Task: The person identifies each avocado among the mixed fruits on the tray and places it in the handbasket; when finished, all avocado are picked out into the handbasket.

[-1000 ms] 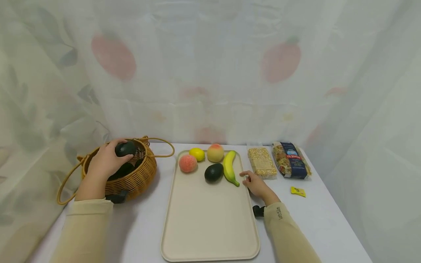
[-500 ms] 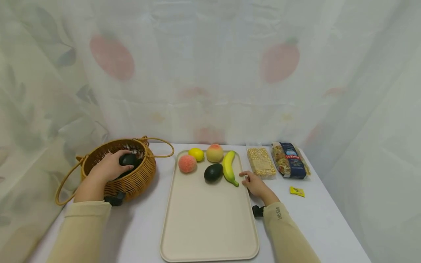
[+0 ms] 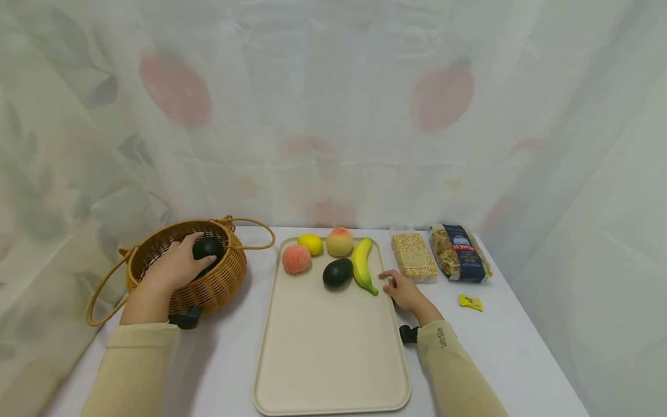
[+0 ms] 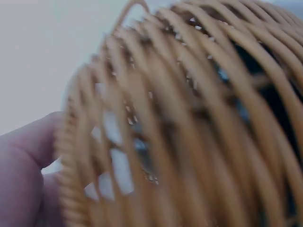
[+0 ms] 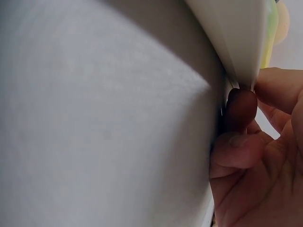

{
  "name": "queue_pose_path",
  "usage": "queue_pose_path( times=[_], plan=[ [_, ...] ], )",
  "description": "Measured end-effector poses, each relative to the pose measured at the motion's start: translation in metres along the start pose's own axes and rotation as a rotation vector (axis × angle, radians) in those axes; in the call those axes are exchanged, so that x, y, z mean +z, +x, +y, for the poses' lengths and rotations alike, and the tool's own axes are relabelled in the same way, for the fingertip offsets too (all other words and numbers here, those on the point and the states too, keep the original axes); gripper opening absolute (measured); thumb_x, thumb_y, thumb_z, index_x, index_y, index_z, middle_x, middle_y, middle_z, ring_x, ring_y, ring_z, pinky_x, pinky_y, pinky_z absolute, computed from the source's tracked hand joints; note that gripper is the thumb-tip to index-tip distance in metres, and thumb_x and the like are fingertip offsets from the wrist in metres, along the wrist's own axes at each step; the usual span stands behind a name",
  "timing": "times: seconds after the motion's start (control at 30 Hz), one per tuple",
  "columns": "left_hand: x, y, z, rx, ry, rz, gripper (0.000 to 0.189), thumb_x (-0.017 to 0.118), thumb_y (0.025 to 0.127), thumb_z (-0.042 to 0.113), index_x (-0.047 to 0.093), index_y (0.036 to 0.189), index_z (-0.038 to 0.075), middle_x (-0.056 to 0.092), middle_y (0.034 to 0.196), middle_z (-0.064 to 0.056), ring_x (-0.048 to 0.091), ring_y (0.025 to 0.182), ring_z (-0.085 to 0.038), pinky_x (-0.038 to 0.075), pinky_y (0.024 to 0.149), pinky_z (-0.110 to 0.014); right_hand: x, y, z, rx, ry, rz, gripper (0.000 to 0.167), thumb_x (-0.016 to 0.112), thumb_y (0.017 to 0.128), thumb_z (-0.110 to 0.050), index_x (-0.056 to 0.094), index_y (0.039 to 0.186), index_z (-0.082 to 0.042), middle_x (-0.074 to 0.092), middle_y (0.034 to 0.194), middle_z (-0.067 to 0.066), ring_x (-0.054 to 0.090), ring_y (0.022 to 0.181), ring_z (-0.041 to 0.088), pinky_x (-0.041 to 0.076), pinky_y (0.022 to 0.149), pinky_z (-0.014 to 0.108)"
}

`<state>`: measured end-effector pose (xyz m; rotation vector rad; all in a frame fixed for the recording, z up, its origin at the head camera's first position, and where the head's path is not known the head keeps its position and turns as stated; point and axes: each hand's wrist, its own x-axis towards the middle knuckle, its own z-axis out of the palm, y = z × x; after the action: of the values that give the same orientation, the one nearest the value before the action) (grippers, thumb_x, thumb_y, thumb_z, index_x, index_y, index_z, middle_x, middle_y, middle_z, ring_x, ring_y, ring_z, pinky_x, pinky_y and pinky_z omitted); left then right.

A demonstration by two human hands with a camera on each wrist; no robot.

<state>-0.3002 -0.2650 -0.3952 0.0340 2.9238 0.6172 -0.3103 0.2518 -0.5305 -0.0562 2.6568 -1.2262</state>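
Observation:
A dark green avocado (image 3: 208, 249) is in the grip of my left hand (image 3: 176, 267), just inside the mouth of the wicker basket (image 3: 221, 288). Basket weave fills most of the left wrist view, the hand (image 4: 26, 163) showing at its left edge. At the right side of the beige tray (image 3: 328, 353), my right hand (image 3: 406, 292) holds the rim; the right wrist view has its fingertips on both sides of that edge. Closest to it on the tray lies a yellow banana (image 3: 363, 266), with another avocado (image 3: 338, 273) alongside.
Also on the tray are a pink peach (image 3: 296, 259), a lemon (image 3: 310, 244) and a paler peach (image 3: 340, 242). To the right stand a bag of corn kernels (image 3: 414, 258), a pasta bag (image 3: 460, 253) and a small yellow packet (image 3: 471, 302). A curtain (image 3: 323, 116) hangs behind.
My left hand has lowered the avocado from above the basket's rim into its mouth, then shifted slightly right. The right hand has stayed at the tray's edge.

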Motion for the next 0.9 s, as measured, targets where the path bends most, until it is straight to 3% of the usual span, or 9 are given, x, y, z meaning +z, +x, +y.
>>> queue_pose_path(
  times=[0.17,0.3,0.37,0.47,0.6,0.77,0.9],
  plan=[
    [0.0,-0.008,0.026,0.033,0.005,0.072,0.082,0.058,0.107,0.043,0.016,0.166,0.004,0.019,0.152,-0.049,0.048,0.119,-0.069,0.047,0.082,-0.075,0.0,-0.001,-0.001,0.015,-0.003,-0.007,0.033,0.055,0.11,-0.011,0.058,0.142,-0.007,0.046,0.089,0.007,0.046,0.079,0.02,0.039,0.072,0.034],
    [0.011,-0.011,0.051,0.113,-0.005,0.157,0.078,0.062,0.106,0.036,0.021,0.167,0.01,0.027,0.151,-0.045,0.06,0.105,-0.059,0.052,0.071,-0.064,-0.001,0.0,0.0,0.015,-0.004,-0.013,0.033,0.055,0.11,-0.012,0.058,0.143,-0.007,0.047,0.089,0.007,0.047,0.079,0.02,0.039,0.072,0.034],
    [0.022,-0.011,0.063,0.172,-0.011,0.206,0.075,0.066,0.104,0.03,0.027,0.165,0.012,0.033,0.15,-0.04,0.058,0.11,-0.056,0.052,0.076,-0.065,-0.001,0.0,0.001,0.012,-0.003,-0.011,0.033,0.055,0.11,-0.012,0.058,0.143,-0.008,0.047,0.089,0.007,0.047,0.079,0.02,0.039,0.072,0.034],
    [0.04,-0.008,0.081,0.281,0.001,0.304,0.067,0.072,0.1,0.022,0.042,0.158,0.01,0.044,0.144,-0.034,0.05,0.123,-0.055,0.045,0.094,-0.069,-0.001,0.001,0.002,0.008,0.0,-0.007,0.033,0.055,0.11,-0.011,0.058,0.142,-0.007,0.047,0.089,0.007,0.047,0.078,0.02,0.039,0.071,0.034],
    [0.065,-0.003,0.105,0.395,0.034,0.381,0.058,0.078,0.094,0.016,0.055,0.148,0.009,0.055,0.137,-0.028,0.056,0.12,-0.049,0.044,0.099,-0.065,-0.001,0.001,0.003,0.007,0.002,-0.007,0.033,0.055,0.11,-0.012,0.058,0.142,-0.008,0.047,0.089,0.007,0.046,0.077,0.019,0.039,0.071,0.034],
    [0.098,0.004,0.141,0.501,0.04,0.333,0.058,0.081,0.093,0.017,0.058,0.146,0.015,0.059,0.135,-0.021,0.06,0.118,-0.041,0.049,0.095,-0.06,-0.002,0.001,0.004,0.007,0.009,0.001,0.032,0.056,0.11,-0.012,0.059,0.141,-0.008,0.048,0.088,0.007,0.047,0.076,0.019,0.039,0.07,0.033],
    [0.12,0.01,0.163,0.543,0.06,0.28,0.059,0.082,0.092,0.017,0.059,0.146,0.019,0.058,0.136,-0.017,0.058,0.123,-0.037,0.048,0.097,-0.057,-0.001,0.003,0.004,-0.002,0.013,0.0,0.033,0.056,0.109,-0.01,0.059,0.142,-0.008,0.048,0.088,0.007,0.047,0.075,0.019,0.04,0.07,0.033]
  ],
)
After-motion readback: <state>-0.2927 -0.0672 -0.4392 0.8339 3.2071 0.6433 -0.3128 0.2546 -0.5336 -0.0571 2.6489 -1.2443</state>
